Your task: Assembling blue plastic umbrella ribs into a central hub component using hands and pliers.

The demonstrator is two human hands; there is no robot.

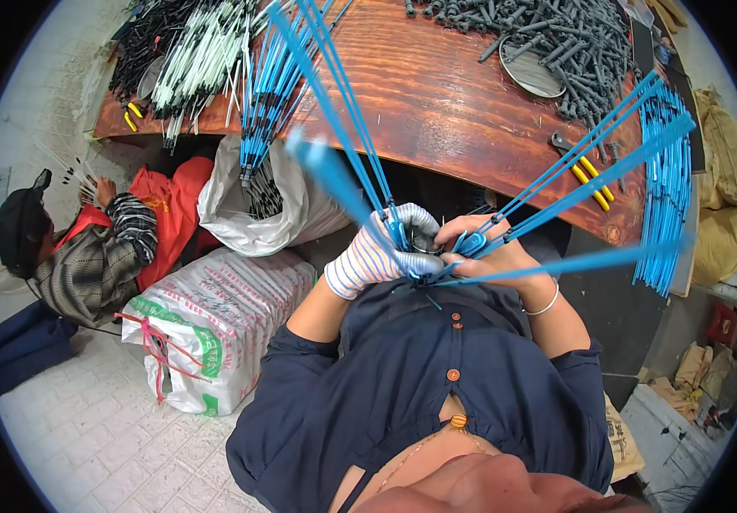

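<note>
My left hand [374,256], in a white striped glove, is closed round the inner ends of several blue umbrella ribs [327,158] that fan up and left. My bare right hand [509,262], with a bracelet at the wrist, pinches the ends of more blue ribs [599,179] spreading to the right. Both hands meet before my chest, at the table's near edge. Between them sits a small dark round part [422,241], mostly hidden by the fingers. Some rib tips are smeared by motion.
The wooden table [419,94] bears dark grey fittings [582,51], a round dish [532,72], yellow-handled pliers [589,186], blue ribs [664,188] and white rods [202,64]. Left of me are an open white bag [223,214] and a packed sack [223,316]. A co-worker [86,256] sits beyond, holding thin rods.
</note>
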